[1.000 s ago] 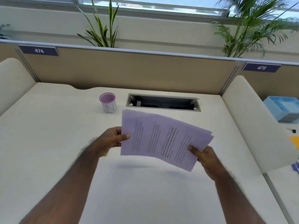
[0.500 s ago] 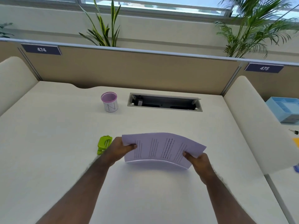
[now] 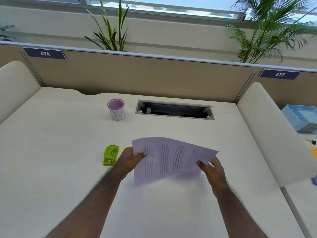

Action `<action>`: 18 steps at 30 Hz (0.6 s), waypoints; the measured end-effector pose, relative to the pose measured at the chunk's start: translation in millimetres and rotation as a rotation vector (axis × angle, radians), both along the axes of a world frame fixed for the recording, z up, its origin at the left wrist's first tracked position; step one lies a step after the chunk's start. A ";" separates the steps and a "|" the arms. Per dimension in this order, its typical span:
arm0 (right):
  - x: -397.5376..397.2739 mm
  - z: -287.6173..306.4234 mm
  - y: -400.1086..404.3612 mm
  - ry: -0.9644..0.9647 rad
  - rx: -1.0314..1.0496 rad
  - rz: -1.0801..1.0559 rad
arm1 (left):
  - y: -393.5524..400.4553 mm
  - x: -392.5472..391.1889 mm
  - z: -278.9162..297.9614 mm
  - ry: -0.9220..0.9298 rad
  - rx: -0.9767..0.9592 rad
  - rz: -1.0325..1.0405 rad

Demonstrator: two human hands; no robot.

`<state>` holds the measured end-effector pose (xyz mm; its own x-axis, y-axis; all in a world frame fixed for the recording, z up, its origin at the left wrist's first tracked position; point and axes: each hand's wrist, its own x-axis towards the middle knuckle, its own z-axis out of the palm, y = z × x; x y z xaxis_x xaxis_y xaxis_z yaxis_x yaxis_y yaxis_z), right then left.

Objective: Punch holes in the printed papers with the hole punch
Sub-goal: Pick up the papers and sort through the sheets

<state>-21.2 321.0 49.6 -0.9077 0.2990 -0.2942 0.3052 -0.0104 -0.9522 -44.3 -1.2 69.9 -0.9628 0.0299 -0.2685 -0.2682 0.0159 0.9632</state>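
Pale-lilac printed paper sheets [image 3: 171, 160], pinched by left hand [image 3: 132, 160] and right hand [image 3: 212, 170], looked fanned; uneven edges risked misaligned holes from green plastic hole punch [image 3: 110, 155].

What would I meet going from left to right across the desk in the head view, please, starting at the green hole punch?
Green hole punch → left hand → printed papers, held up by both hands → right hand → blue tray on the neighbouring desk.
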 end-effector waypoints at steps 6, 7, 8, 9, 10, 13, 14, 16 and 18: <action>22.2 -9.1 -28.7 -0.416 -0.444 0.119 | 25.6 15.0 1.9 -0.203 0.361 0.202; 22.2 -8.5 -34.6 -0.359 -0.510 0.123 | 29.7 19.1 0.3 -0.237 0.405 0.187; 20.8 -8.4 -39.0 -0.292 -0.532 0.096 | 32.1 22.8 -1.5 -0.264 0.437 0.156; 18.5 -7.7 -41.7 -0.227 -0.523 0.057 | 32.3 25.8 -2.8 -0.285 0.459 0.115; 16.0 -5.4 -41.8 -0.179 -0.491 0.019 | 29.9 27.4 -3.9 -0.299 0.474 0.070; 7.3 11.0 -31.7 -0.109 -0.370 0.006 | 11.5 22.1 0.6 -0.303 0.481 -0.047; 5.0 18.4 -26.5 -0.082 -0.326 0.037 | 3.3 17.1 4.2 -0.294 0.455 -0.081; 0.7 34.8 -18.1 -0.020 -0.233 0.109 | -11.6 5.8 13.3 -0.282 0.355 -0.158; -3.5 50.2 -14.2 0.035 -0.184 0.170 | -18.2 -4.5 22.7 -0.254 0.239 -0.254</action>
